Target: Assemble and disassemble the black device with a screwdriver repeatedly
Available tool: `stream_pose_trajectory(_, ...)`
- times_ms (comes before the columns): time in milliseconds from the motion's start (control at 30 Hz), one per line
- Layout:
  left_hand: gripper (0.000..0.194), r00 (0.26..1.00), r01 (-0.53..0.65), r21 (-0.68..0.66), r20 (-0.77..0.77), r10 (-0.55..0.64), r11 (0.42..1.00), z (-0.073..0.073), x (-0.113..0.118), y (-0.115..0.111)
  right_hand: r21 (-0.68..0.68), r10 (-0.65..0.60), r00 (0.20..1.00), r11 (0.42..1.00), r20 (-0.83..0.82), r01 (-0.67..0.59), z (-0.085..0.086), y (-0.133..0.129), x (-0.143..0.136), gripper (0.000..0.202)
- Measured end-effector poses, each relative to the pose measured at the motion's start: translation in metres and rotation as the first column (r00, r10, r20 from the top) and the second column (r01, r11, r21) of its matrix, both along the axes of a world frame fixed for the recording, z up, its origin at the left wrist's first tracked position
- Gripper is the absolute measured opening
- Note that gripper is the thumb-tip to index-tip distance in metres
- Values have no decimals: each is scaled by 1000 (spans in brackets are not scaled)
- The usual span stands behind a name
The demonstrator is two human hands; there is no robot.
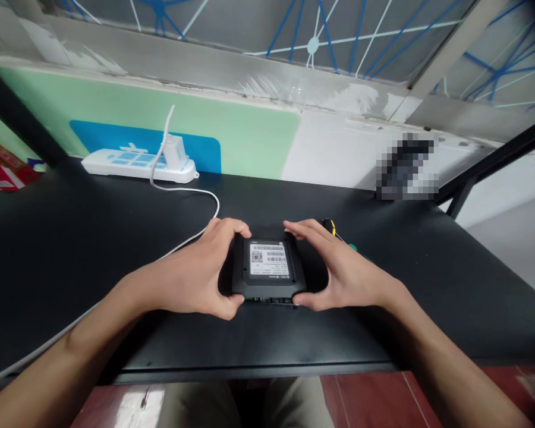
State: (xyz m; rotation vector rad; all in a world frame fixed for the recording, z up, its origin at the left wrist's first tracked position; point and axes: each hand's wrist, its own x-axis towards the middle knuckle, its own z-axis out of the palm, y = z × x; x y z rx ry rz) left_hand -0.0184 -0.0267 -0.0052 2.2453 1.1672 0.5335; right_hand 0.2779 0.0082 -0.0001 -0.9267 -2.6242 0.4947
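Curving around device, both hands

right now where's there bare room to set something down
Bare: black table between the right forearm and right edge; left of the white cable, in front of the power strip. Crowded: the middle, with left hand, right hand, black box, yellow-and-black handle.

Black square box, white label up, lying flat between hands, above black table
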Motion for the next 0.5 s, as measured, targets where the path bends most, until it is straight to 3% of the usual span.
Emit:
stream_pose_trajectory(133,85,999,28,100,-45,-24,995,2,5,0,14,-3,999,1000,-39,4,2,-1,0,110)
stream_pose_trajectory(500,90,997,-27,106,-73,35,994,6,6,0,30,21,988,999,-154,-17,-2,1,-4,111)
